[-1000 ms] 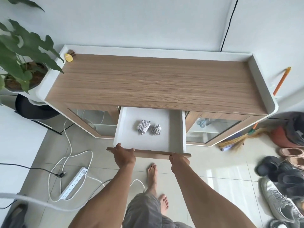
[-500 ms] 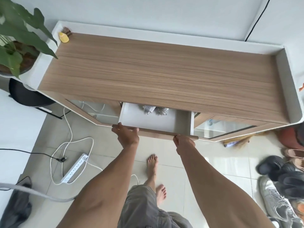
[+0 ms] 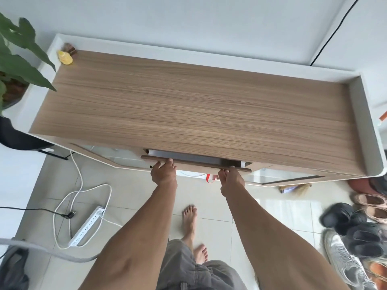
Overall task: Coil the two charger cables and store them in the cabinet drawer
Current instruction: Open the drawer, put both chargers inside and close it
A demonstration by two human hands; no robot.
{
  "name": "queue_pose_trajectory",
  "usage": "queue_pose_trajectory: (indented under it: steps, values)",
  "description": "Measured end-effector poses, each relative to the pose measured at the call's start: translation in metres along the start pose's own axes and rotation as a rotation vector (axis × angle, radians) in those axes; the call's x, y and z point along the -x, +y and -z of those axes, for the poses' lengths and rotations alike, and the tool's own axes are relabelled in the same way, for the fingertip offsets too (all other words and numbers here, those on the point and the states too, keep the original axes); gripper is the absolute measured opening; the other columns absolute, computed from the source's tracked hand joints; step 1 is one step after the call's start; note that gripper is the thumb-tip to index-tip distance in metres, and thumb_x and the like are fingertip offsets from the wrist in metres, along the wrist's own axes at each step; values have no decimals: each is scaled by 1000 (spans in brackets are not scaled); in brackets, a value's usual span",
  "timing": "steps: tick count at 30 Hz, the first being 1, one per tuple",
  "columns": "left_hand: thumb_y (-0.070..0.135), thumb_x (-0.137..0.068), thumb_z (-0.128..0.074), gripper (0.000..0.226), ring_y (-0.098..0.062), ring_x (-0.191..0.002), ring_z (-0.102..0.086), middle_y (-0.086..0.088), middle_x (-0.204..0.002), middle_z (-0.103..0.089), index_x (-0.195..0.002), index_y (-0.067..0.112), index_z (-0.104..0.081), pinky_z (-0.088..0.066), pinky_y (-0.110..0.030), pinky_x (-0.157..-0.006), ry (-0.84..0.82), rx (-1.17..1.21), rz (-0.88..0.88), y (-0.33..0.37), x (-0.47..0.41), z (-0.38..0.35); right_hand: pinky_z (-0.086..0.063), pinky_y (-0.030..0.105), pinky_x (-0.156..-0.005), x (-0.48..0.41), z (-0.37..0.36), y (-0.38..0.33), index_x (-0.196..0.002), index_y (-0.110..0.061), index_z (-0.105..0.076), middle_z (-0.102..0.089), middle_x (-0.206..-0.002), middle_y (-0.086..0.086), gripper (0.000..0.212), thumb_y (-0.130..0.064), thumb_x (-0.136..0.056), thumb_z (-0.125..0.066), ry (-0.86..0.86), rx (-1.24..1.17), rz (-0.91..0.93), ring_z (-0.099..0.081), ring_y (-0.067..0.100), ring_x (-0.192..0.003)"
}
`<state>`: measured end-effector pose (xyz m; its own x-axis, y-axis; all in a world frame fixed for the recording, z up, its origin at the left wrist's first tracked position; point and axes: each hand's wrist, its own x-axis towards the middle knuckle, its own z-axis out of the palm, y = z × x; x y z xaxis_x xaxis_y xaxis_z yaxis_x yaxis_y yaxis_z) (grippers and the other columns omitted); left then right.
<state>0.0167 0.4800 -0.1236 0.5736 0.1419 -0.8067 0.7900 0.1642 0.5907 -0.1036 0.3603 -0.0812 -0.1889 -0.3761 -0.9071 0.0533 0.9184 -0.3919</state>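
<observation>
The wood-topped cabinet (image 3: 199, 109) stands against the wall. Its middle drawer (image 3: 194, 162) is almost fully in; only a narrow grey strip of its inside (image 3: 188, 154) shows. The two coiled charger cables are hidden inside it. My left hand (image 3: 164, 173) grips the left part of the drawer's wooden front, fingers over its top edge. My right hand (image 3: 231, 181) holds the right end of the same front, fingers curled under it.
A white power strip (image 3: 88, 227) with looping cord lies on the tiled floor at left. A potted plant (image 3: 14, 59) stands left of the cabinet. Several shoes (image 3: 356, 227) crowd the right. A small yellow object (image 3: 65, 57) sits on the cabinet's back left corner.
The drawer has slid from wide open to nearly shut, both hands staying on its front. The two coiled cables have gone out of sight under the cabinet top.
</observation>
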Motion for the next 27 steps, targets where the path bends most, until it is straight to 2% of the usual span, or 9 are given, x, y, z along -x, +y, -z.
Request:
queue_pose_trajectory:
  steps: [2, 5, 8, 11, 15, 19, 22, 25, 27]
  values:
    - [23, -92, -64, 52, -26, -86, -71, -24, -117, -64, -135, 1, -48, -57, -34, -83, 35, -30, -17, 1, -1, -11, -51, 28, -93, 1, -6, -6, -72, -11, -53, -55, -62, 1, 26, -29, -90, -56, 27, 21, -38, -53, 15, -52]
    - [52, -89, -57, 64, -17, -65, -69, -20, -119, -66, -124, -1, -58, -60, -36, -82, 113, -125, -42, 2, -4, -20, -52, 29, -67, 7, -16, -9, -71, -9, -53, -55, -62, 1, 47, -54, -87, -57, 6, -4, -25, -55, 16, -54]
    - [69, -73, -63, 82, -25, -82, -70, -13, -107, -69, -117, 0, -61, -58, -38, -85, 137, -204, -51, 5, -3, -24, -45, 32, -71, 8, -24, -5, -82, -11, -56, -58, -67, -1, 55, -65, -77, -62, 22, 19, 9, -63, 16, -75]
    - [66, -63, -75, 80, -30, -94, -69, -13, -102, -70, -106, 0, -62, -57, -38, -87, 131, -280, -20, 7, -6, -29, -48, 36, -82, 10, -29, -4, -76, -11, -56, -59, -66, -3, 54, -63, -72, -69, 4, 56, 23, -62, 17, -77]
    - [47, -74, -78, 51, -30, -90, -67, -7, -85, -65, -92, 6, -55, -56, -41, -89, 105, -286, -38, 10, -5, -36, -49, 36, -83, 3, -37, -17, -72, -8, -52, -55, -62, 0, 46, -49, -77, -73, 14, 100, 14, -57, 21, -68]
    - [30, -84, -74, 58, -26, -85, -60, -4, -92, -58, -126, -4, -53, -56, -42, -89, 67, -177, -69, 13, 1, -39, -52, 39, -90, -13, -44, -17, -92, -10, -54, -56, -64, 1, 41, -44, -78, -72, 21, 127, 57, -60, 24, -76]
    - [17, -88, -70, 53, -26, -92, -60, -18, -116, -63, -133, -2, -49, -56, -42, -88, 19, -69, -62, 16, 6, -42, -51, 40, -94, -31, -48, -13, -104, -9, -58, -65, -83, 6, 48, -49, -79, -67, 49, 275, 92, -65, 28, -90]
    - [15, -89, -68, 52, -28, -97, -61, -21, -118, -62, -135, -2, -47, -56, -44, -90, 27, -52, -62, 16, 7, -43, -45, 35, -96, -23, -42, -18, -101, -17, -53, -59, -122, 20, 13, -26, -95, -46, -96, 616, 265, -56, 37, -114]
    - [15, -90, -67, 52, -29, -97, -60, -16, -113, -61, -135, -2, -47, -55, -43, -90, 22, -56, -58, 17, 9, -43, -46, 37, -93, -24, -44, -20, -114, -10, -47, -57, -119, 21, 17, -14, -97, -43, -142, 804, 317, -56, 35, -110]
